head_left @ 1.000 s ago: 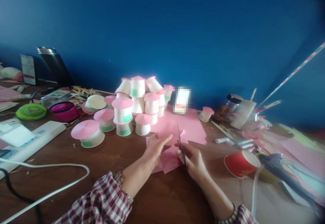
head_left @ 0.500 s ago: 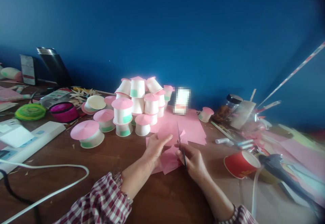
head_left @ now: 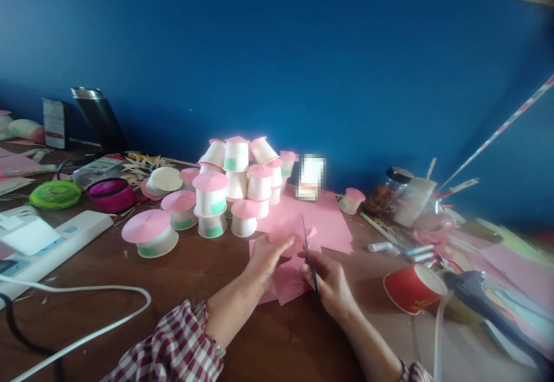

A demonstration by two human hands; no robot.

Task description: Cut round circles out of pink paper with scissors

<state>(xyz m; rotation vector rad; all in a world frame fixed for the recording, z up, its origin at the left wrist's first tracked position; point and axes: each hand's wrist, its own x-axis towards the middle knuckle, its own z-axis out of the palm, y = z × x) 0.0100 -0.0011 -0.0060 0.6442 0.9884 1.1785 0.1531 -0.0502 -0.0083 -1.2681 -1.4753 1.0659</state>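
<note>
My left hand (head_left: 266, 258) is closed on a piece of pink paper (head_left: 285, 232) with a rounded outline, its thumb lying on top. In my right hand (head_left: 329, 281) are dark-handled scissors (head_left: 312, 269), their blades pointing away from me along the right edge of that paper. A small curled strip of pink paper (head_left: 312, 233) sticks out beside the blades. Beneath my hands lie pink paper scraps (head_left: 291, 281), and larger pink sheets (head_left: 326, 217) spread behind them. Left of the sheets stand several stacked white paper cups with pink cone tops (head_left: 210, 197).
On the right lie a red paper cup (head_left: 411, 289), a lidded jar (head_left: 389, 186) and a hot glue gun (head_left: 471, 289). A white power strip (head_left: 82, 235) and cable (head_left: 130, 289) occupy the left. A phone (head_left: 54, 123) and black flask (head_left: 99, 116) lean against the blue wall.
The whole view has shifted slightly, so things appear a little lower. Both hands keep nearly the same position, with the paper and scissors still held.
</note>
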